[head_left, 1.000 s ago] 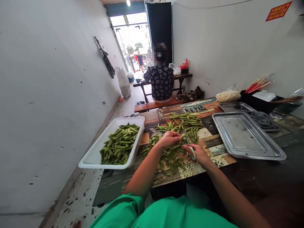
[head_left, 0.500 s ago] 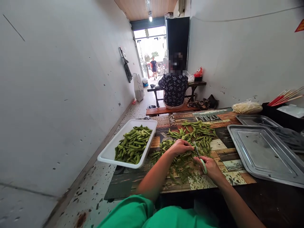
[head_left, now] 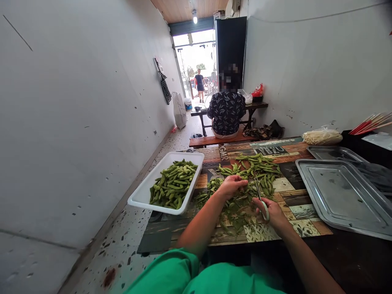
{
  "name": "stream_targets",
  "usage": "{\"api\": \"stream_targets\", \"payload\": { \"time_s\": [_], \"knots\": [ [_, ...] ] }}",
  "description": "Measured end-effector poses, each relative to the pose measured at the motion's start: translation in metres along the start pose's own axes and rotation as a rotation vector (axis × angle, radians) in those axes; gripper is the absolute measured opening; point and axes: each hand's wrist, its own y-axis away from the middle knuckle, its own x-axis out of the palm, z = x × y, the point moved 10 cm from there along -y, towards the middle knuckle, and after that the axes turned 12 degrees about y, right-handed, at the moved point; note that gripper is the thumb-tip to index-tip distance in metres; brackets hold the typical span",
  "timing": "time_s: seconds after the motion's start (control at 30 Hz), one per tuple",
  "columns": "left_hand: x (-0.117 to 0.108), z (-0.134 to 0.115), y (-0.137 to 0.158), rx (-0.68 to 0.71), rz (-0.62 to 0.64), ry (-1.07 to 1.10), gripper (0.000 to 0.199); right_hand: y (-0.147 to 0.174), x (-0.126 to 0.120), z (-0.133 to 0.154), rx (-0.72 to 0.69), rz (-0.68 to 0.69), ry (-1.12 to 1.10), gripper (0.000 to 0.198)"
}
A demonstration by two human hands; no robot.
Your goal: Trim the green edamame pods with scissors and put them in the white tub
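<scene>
My right hand [head_left: 273,213] is closed around the pale handles of a pair of scissors [head_left: 258,190]. Their thin metal blades point away from me and stand slightly apart. To the left of the blades, my left hand [head_left: 232,187] is pinched at the fingertips on a green soybean pod, mostly hidden by the fingers. Loose soybean pods [head_left: 259,166] are spread on the table beyond my hands. Below and between the hands lie leafy trimmings [head_left: 237,220]. A white tray [head_left: 138,199] at the left holds a heap of pods [head_left: 174,183].
Metal trays [head_left: 339,196] lie on the patterned table [head_left: 162,237] at the right. Behind them are a bag of skewers [head_left: 322,136] and a black box with red-tipped sticks [head_left: 372,124]. Ahead, a person [head_left: 227,112] sits on a bench; another stands near the doorway.
My left hand has drawn slightly back from the scissors, whose blades now show more fully and a little apart. The person by the doorway has shifted. The camera view has tilted slightly.
</scene>
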Motion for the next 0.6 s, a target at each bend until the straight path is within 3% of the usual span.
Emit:
{"api": "stream_targets", "payload": {
  "time_s": [0.3, 0.6],
  "knots": [
    [0.011, 0.007, 0.001, 0.018, -0.012, 0.36, 0.048, 0.003, 0.005, 0.014, -0.106, 0.027, 0.12, 0.042],
    [0.025, 0.013, 0.005, 0.035, 0.024, 0.387, 0.05, 0.004, 0.007, 0.021, -0.134, 0.03, 0.128, 0.042]
  ]
}}
